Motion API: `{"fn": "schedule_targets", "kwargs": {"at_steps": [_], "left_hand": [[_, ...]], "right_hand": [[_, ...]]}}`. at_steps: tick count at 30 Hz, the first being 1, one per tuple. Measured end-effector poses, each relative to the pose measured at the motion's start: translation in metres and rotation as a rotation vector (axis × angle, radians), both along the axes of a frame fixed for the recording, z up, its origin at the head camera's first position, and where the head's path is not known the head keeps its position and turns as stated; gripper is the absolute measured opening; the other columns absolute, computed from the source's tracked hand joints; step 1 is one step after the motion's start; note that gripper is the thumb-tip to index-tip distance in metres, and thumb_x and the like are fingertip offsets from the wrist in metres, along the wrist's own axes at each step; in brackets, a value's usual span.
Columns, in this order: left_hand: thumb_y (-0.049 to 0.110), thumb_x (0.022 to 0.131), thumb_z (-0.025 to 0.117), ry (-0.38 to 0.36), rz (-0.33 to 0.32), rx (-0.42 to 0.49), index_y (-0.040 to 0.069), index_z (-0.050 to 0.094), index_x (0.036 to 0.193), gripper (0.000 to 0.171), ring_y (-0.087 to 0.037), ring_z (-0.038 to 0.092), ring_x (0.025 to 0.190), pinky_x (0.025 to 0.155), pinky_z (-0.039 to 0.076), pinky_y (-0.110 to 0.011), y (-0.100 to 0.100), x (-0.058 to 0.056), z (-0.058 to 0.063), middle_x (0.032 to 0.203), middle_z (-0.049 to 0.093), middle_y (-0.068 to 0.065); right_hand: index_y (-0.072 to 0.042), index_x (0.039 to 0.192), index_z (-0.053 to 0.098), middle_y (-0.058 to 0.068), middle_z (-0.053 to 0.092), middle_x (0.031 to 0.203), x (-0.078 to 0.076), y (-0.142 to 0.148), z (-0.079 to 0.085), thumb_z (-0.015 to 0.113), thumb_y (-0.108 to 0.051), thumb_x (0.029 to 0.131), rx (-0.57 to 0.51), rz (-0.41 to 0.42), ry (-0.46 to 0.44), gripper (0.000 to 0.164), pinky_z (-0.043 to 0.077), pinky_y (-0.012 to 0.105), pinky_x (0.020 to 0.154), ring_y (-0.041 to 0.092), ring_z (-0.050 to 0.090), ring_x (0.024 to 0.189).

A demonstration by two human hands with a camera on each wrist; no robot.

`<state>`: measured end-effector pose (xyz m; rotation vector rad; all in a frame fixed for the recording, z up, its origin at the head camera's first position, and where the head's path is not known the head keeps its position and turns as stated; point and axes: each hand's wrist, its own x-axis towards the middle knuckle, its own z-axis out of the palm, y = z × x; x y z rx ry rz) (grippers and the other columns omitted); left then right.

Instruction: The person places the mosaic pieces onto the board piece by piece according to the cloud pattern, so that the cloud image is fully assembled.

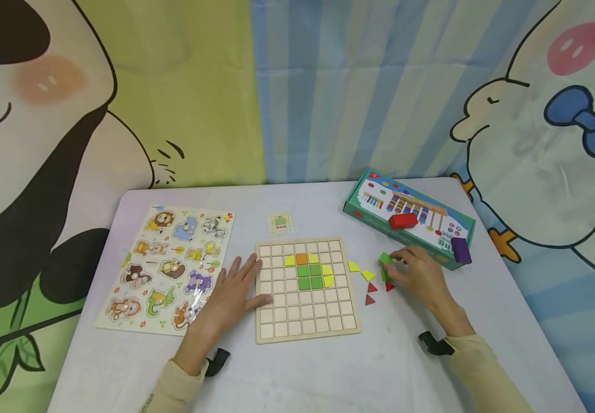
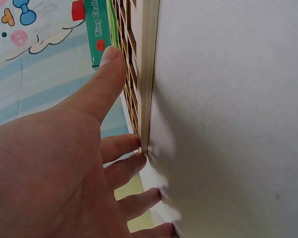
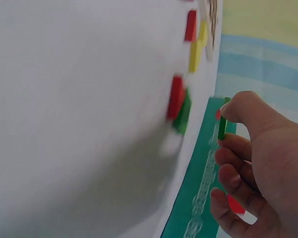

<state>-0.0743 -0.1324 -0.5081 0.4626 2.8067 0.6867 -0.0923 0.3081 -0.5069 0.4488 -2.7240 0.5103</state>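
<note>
A square wooden grid board (image 1: 287,321) lies mid-table, with green squares (image 1: 310,276), an orange square (image 1: 301,259) and yellow quarter-round pieces in some cells. My left hand (image 1: 230,298) rests at the board's left edge, fingers spread, thumb on its rim. Right of the board, my right hand (image 1: 421,278) pinches a green square tile (image 3: 224,119) between thumb and index finger, raised off the table. Below it lie another green piece (image 3: 183,113) and a red triangle (image 3: 175,97). Yellow pieces (image 1: 367,276) and more red triangles (image 1: 370,299) lie between that hand and the board.
A small pattern card (image 1: 280,223) lies behind the board. On the left is an animal puzzle sheet (image 1: 143,258), partly under my left forearm. At the back right sits a green box (image 1: 380,221), with a red block (image 1: 403,221) on top and a purple block (image 1: 461,250) at its corner.
</note>
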Motion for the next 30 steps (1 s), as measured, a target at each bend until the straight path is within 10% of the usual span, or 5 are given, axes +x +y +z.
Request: {"fn": "schedule_targets", "kwargs": {"at_steps": [15,30], "left_hand": [[0.057,0.09,0.068,-0.004,0.01,0.014,0.013,0.029,0.161,0.092,-0.042,0.013,0.156,0.123,0.012,-0.068,0.0,0.003,-0.004,0.17,0.021,-0.009],[0.058,0.091,0.066,0.013,0.002,-0.011,0.013,0.03,0.161,0.09,-0.043,0.016,0.156,0.122,0.013,-0.069,-0.001,0.0,0.002,0.169,0.023,-0.008]], "right_hand": [[-0.009,0.098,0.078,0.001,0.069,0.096,-0.029,-0.126,0.008,0.083,-0.027,0.083,0.018,0.417,-0.01,0.023,0.058,0.032,0.075,0.015,0.063,0.087],[-0.012,0.103,0.077,-0.001,0.067,0.098,-0.04,-0.175,0.004,0.079,-0.031,0.089,0.116,0.535,-0.049,0.024,0.053,0.029,0.074,0.013,0.058,0.086]]}}
